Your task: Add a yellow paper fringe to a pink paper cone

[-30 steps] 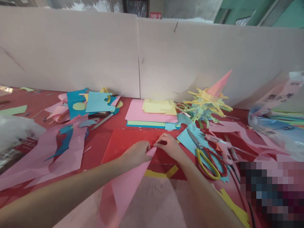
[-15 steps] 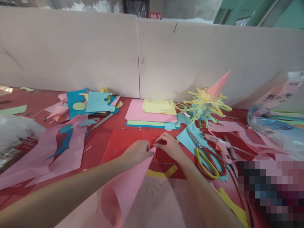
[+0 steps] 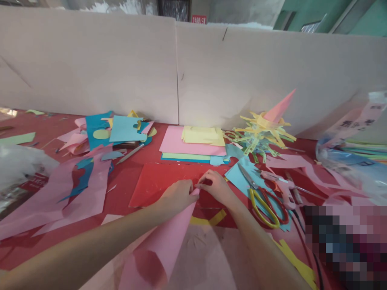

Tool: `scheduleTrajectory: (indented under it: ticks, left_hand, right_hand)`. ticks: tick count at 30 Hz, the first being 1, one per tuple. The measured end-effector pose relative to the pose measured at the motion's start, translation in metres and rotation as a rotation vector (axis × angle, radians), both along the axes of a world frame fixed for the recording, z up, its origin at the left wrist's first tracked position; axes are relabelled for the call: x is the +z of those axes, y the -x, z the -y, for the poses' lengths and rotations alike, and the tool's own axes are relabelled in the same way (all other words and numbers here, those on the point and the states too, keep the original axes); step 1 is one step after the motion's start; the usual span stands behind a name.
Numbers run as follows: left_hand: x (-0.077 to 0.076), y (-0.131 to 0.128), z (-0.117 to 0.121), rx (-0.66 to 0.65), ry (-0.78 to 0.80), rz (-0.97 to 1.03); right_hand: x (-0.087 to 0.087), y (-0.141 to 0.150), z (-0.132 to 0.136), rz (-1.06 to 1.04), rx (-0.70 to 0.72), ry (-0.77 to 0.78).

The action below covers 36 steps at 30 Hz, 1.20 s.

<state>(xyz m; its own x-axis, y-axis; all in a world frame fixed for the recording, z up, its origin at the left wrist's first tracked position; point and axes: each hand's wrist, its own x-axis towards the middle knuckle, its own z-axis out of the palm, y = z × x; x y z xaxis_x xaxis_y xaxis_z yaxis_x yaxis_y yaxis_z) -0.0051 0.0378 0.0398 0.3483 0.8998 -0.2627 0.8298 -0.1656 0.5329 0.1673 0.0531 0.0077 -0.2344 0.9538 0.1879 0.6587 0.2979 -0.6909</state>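
A sheet of pink paper (image 3: 173, 237) is rolled into a cone, its narrow tip pointing away from me and its wide mouth towards me. My left hand (image 3: 180, 195) is closed around the upper part near the tip. At the tip itself, my right hand (image 3: 214, 184) pinches the paper between thumb and fingers. Under both hands lies a red board (image 3: 157, 177). Scissors (image 3: 263, 201) with one yellow and one red handle rest to the right of my right hand, on light blue paper (image 3: 238, 174).
A pink glue gun (image 3: 286, 187) lies beyond the scissors. Stacked coloured paper (image 3: 172, 141) is behind the board. A paper figure with a pink cone (image 3: 279, 106) stands back right. Pink scraps (image 3: 96, 193) and a utility knife (image 3: 130, 154) lie left. A white panel (image 3: 90, 64) closes off the back.
The pink paper has turned into a rounder, tighter cone, its open mouth now facing me more. My left hand has rolled slightly over it; my right hand stays at the tip.
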Motion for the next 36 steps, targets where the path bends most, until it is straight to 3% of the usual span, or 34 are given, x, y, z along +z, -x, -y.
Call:
scheduleTrajectory:
  ticks: [6, 16, 36]
  left_hand:
    - [0.006, 0.001, 0.001, 0.002, 0.041, 0.007]
    - [0.006, -0.005, 0.007, 0.021, -0.035, -0.037]
    - [0.005, -0.007, 0.017, 0.088, -0.004, -0.012]
  right_hand:
    - [0.002, 0.000, 0.000, 0.011, -0.009, 0.009]
    - [0.000, 0.006, 0.002, 0.070, -0.062, -0.040]
    - [0.007, -0.003, 0.005, 0.018, 0.017, 0.058]
